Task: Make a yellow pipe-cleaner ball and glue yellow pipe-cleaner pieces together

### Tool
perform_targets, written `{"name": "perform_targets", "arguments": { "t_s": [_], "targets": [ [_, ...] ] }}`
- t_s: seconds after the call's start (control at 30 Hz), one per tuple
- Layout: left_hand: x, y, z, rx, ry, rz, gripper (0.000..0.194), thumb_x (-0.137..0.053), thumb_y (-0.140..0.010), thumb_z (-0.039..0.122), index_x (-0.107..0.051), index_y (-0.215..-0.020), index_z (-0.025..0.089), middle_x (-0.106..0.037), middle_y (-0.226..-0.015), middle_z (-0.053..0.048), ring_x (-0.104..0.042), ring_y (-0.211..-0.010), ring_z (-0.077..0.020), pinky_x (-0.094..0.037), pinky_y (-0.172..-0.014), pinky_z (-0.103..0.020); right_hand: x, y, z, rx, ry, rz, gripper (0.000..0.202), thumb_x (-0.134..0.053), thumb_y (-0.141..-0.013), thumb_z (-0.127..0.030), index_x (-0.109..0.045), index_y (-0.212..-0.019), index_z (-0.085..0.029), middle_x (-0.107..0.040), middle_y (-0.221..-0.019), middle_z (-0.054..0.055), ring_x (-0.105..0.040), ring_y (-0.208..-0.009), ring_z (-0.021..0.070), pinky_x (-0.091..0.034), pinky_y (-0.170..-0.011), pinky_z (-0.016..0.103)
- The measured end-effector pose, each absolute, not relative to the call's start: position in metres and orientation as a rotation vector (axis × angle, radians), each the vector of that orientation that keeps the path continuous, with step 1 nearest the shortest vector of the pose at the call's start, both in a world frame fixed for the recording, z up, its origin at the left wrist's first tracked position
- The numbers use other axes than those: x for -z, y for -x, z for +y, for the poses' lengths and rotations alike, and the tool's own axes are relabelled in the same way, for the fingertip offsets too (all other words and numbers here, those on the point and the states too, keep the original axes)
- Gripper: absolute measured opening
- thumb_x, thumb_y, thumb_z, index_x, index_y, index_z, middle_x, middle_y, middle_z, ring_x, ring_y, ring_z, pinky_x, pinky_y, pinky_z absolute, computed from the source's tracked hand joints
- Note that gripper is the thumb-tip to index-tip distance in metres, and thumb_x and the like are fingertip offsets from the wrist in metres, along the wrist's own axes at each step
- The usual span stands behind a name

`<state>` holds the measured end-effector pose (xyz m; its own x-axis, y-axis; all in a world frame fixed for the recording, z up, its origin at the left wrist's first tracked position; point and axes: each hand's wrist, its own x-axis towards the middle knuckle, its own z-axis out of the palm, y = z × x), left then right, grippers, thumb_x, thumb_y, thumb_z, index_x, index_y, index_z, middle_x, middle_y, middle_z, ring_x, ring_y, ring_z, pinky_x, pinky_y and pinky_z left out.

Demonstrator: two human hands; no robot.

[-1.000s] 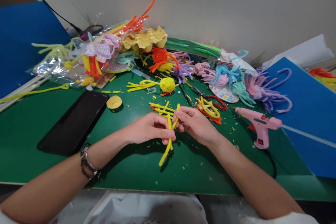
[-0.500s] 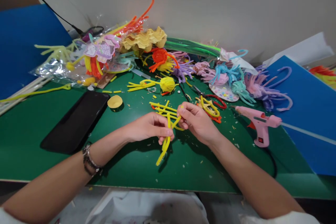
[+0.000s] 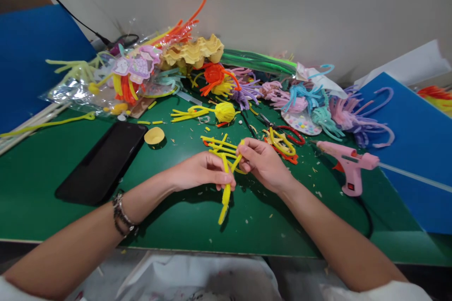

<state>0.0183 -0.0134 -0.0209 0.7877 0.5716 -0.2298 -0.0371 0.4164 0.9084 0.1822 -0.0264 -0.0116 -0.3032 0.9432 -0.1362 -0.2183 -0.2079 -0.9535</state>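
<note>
Between thumb and fingers, my left hand (image 3: 213, 172) pinches yellow pipe cleaners (image 3: 225, 197) where they cross; their lower end hangs towards me. One strand slants up to the right, and my right hand (image 3: 260, 162) grips its upper end. Both hands are just above the table. Behind them lie several loose yellow pipe cleaners (image 3: 221, 143), partly hidden by my fingers. Farther back sits a yellow pipe-cleaner ball (image 3: 225, 112) with strands trailing left. Scissors with red handles (image 3: 294, 136) lie beyond my right hand, beside a yellow pipe-cleaner loop (image 3: 287, 146).
A pink glue gun (image 3: 349, 162) with a glue stick stands at right. A black phone (image 3: 104, 162) and a small tan cup (image 3: 154, 136) lie at left. Along the wall are an egg carton (image 3: 197, 51), plastic bags and colourful pipe-cleaner pieces. Scraps dot the green table (image 3: 169, 230).
The lower end of the held pipe cleaners has swung to the right and stands more upright. My right hand has shifted slightly left, still gripping the slanting strand.
</note>
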Motion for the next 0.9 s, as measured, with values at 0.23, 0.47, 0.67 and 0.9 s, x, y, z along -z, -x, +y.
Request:
{"name": "perform_targets", "arguments": {
  "t_s": [0.23, 0.47, 0.67, 0.9],
  "targets": [
    [0.022, -0.018, -0.013, -0.417, -1.04, 0.532, 0.025, -0.075, -0.053, 0.037, -0.068, -0.059, 0.014, -0.065, -0.059, 0.0, -0.054, -0.051, -0.0055, -0.043, -0.048, -0.015, 0.012, -0.187, -0.025, -1.833, 0.917, -1.22, 0.01, -0.066, -0.067, -0.025, -0.065, -0.069, -0.014, -0.061, -0.057, -0.004, -0.052, -0.044, 0.0018, -0.039, -0.044, 0.014],
    [0.021, -0.016, -0.012, -0.415, -1.073, 0.527, 0.023, -0.074, -0.055, 0.036, -0.069, -0.061, 0.014, -0.064, -0.062, 0.0, -0.054, -0.053, -0.0052, -0.044, -0.051, -0.015, 0.007, -0.189, -0.022, -1.844, 0.959, -1.311, 0.01, -0.068, -0.065, -0.024, -0.066, -0.068, -0.015, -0.062, -0.058, -0.003, -0.052, -0.047, 0.0021, -0.041, -0.047, 0.014],
    [0.022, -0.014, -0.006, -0.64, -0.965, 0.666, 0.025, -0.076, -0.051, 0.035, -0.066, -0.057, 0.013, -0.06, -0.061, 0.002, -0.052, -0.052, -0.0029, -0.043, -0.049, -0.013, -0.001, -0.202, -0.017, -1.561, 1.054, -1.107, 0.02, -0.073, -0.058, -0.034, -0.065, -0.062, -0.017, -0.054, -0.047, -0.007, -0.046, -0.042, 0.0004, -0.035, -0.043, 0.012],
    [0.025, -0.016, -0.007, -0.686, -0.865, 0.728, 0.028, -0.078, -0.049, 0.034, -0.064, -0.059, 0.012, -0.059, -0.053, 0.003, -0.052, -0.048, -0.0029, -0.043, -0.05, -0.014, 0.005, -0.193, -0.025, -1.625, 1.087, -1.324, 0.019, -0.071, -0.061, -0.031, -0.062, -0.057, -0.015, -0.058, -0.054, -0.003, -0.049, -0.051, 0.004, -0.039, -0.051, 0.017]
  ]
}}
